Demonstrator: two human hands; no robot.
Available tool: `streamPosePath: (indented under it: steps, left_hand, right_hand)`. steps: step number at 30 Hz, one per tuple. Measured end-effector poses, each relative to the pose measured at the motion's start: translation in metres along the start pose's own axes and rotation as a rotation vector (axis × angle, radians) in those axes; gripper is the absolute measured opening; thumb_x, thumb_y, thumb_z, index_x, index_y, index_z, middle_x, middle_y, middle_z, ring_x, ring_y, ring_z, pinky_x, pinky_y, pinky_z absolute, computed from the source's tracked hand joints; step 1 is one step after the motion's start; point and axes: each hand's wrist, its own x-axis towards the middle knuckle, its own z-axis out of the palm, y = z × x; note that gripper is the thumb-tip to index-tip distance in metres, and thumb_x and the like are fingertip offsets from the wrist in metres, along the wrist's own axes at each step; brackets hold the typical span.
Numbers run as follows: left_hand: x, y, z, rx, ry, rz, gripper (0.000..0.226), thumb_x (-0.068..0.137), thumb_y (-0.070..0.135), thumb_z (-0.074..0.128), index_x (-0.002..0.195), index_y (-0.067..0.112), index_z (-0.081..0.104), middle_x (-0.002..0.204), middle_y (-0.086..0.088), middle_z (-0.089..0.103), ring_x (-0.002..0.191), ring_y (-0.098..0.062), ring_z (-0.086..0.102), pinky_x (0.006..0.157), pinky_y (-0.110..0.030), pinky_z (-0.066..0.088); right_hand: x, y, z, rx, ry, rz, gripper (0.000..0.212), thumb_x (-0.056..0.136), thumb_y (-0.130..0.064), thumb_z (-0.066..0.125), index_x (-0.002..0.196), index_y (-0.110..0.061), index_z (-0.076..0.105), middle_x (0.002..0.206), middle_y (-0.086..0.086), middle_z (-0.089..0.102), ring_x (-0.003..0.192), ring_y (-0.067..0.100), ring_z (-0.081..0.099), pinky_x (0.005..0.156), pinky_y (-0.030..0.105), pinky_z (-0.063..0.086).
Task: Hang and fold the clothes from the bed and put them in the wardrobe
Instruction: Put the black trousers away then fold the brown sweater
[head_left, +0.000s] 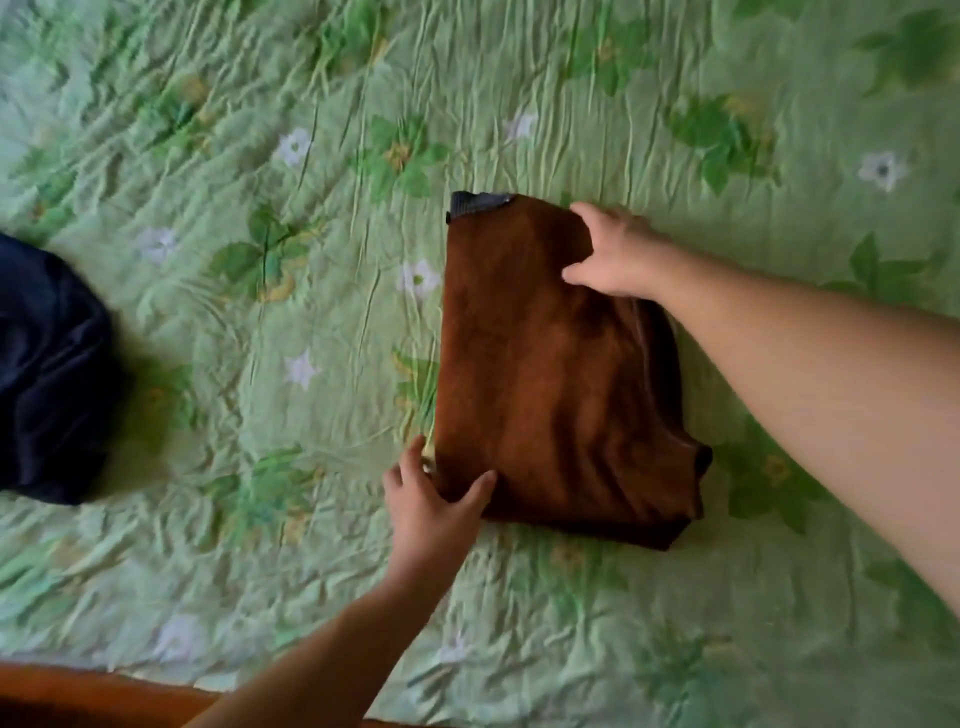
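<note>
The brown top (550, 374) lies folded into a neat block on the green flowered bed (260, 156), a grey band (478, 202) showing at its far corner. It looks ready to lift. To do that well, the 2 hands should slide under opposite corners and raise the block level, so the layers do not slip apart on the way to the wardrobe. The left hand (426, 509) reaches in from below and pinches the near left corner, thumb spread on top, fingers along the edge. The right hand (613, 254) comes across on a long straight arm and grips the far right edge, thumb on the cloth and fingers curled over the fold. A dark garment (47, 374) waits well apart at the left.
</note>
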Motion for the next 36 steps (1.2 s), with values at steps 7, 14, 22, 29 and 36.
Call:
streamPosePath:
  steps: [7, 14, 22, 29, 36]
  left_hand:
    - [0.006, 0.005, -0.011, -0.176, -0.218, -0.165, 0.020, 0.077, 0.013, 0.080, 0.094, 0.013, 0.071, 0.086, -0.012, 0.075, 0.061, -0.013, 0.064, 0.055, -0.028, 0.054]
    - [0.040, 0.038, -0.079, -0.402, -0.166, -0.117, 0.021, 0.082, -0.004, 0.068, 0.092, 0.014, 0.062, 0.076, -0.006, 0.064, 0.067, -0.017, 0.064, 0.060, -0.032, 0.056]
    - [0.157, 0.094, -0.143, -0.060, 0.229, 0.258, 0.064, 0.086, 0.012, 0.063, 0.143, 0.028, 0.041, 0.131, -0.010, 0.054, 0.105, -0.022, 0.062, 0.081, -0.036, 0.054]
    - [0.112, 0.032, -0.094, 0.578, 0.116, 0.393, 0.072, 0.094, 0.061, 0.047, 0.154, 0.045, 0.010, 0.163, -0.012, 0.001, 0.148, -0.039, 0.014, 0.115, -0.054, 0.028]
    - [0.143, 0.014, -0.091, 0.620, 0.166, 0.507, 0.066, 0.100, 0.044, 0.050, 0.157, 0.035, 0.018, 0.159, -0.023, 0.010, 0.147, -0.039, 0.012, 0.118, -0.056, 0.025]
  right_hand:
    - [0.008, -0.016, -0.021, 0.125, -0.182, 0.108, 0.064, 0.071, -0.029, 0.077, 0.130, -0.014, 0.058, 0.125, 0.015, 0.062, 0.106, 0.035, 0.062, 0.093, 0.041, 0.054]
    - [-0.038, 0.008, -0.031, 0.389, -0.322, 0.269, 0.031, 0.075, -0.010, 0.076, 0.098, -0.005, 0.055, 0.098, 0.016, 0.065, 0.100, 0.039, 0.065, 0.093, 0.050, 0.055]
    - [-0.101, 0.008, 0.077, 0.489, -0.215, 0.294, 0.080, 0.077, -0.056, 0.078, 0.135, -0.008, 0.051, 0.132, 0.012, 0.061, 0.117, 0.031, 0.059, 0.102, 0.041, 0.048]
    - [-0.119, -0.028, 0.092, -0.119, 0.469, -0.056, 0.085, 0.092, -0.062, 0.050, 0.159, -0.021, 0.018, 0.163, 0.019, 0.017, 0.148, 0.041, 0.020, 0.113, 0.061, 0.025]
    - [-0.071, -0.058, 0.114, -0.421, 0.173, -0.308, 0.076, 0.092, -0.078, 0.006, 0.157, -0.042, -0.011, 0.164, -0.001, -0.029, 0.149, 0.029, -0.031, 0.117, 0.066, -0.011]
